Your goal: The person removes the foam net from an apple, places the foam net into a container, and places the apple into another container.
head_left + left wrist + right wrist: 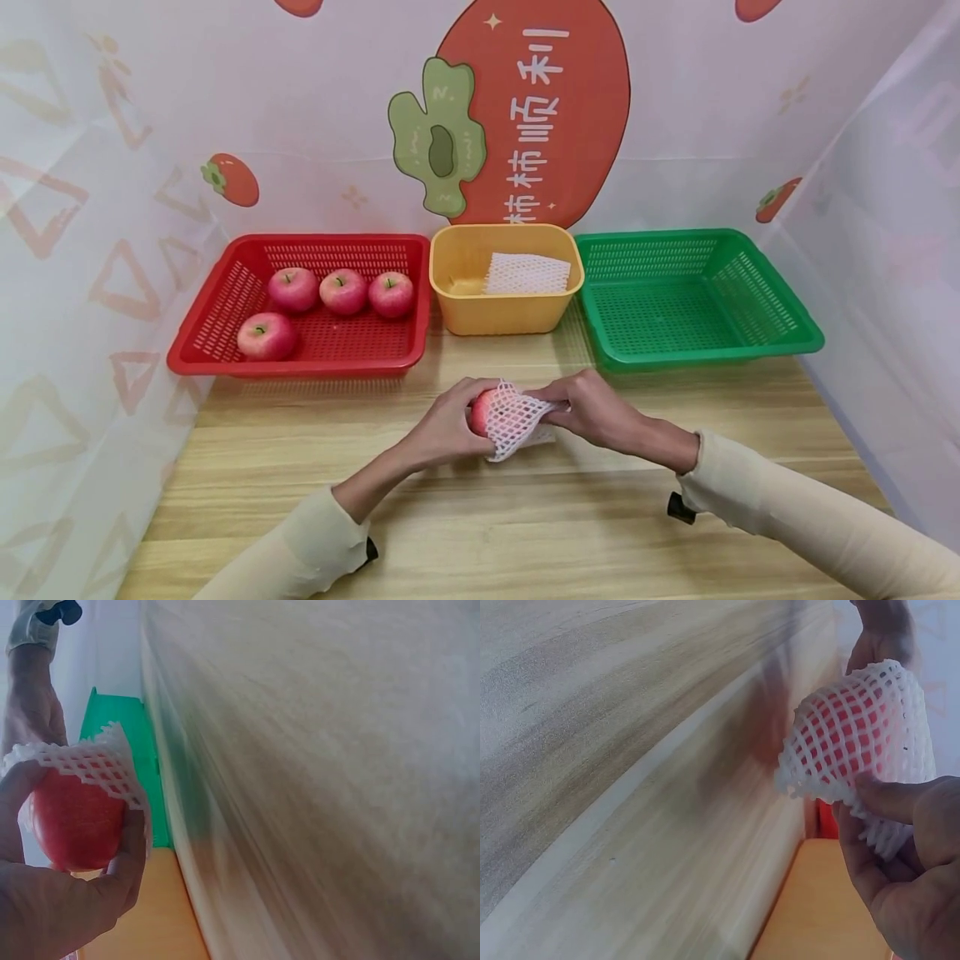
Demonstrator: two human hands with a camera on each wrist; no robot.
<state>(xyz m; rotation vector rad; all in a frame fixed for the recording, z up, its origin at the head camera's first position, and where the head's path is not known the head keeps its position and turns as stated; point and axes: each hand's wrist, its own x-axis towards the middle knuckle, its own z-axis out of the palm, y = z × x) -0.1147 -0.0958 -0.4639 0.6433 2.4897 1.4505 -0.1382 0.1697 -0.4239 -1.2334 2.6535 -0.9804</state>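
A red apple [79, 821] sits partly inside a white foam net sleeve [516, 421] above the front of the wooden table. My left hand [450, 423] grips the apple from the left, thumb and fingers curled round its bare side. From the right, my right hand [596, 410] pinches the gathered end of the foam net between thumb and fingers. In the right wrist view the net [847, 735] stretches over much of the apple, and the red skin shows through its mesh.
Behind the hands stand a red basket [322, 367] with several apples [343, 292], a yellow bin [506, 315] holding flat foam nets [527, 273], and a green basket [705, 354]. A printed curtain [337, 108] hangs behind and at both sides of the table [517, 533].
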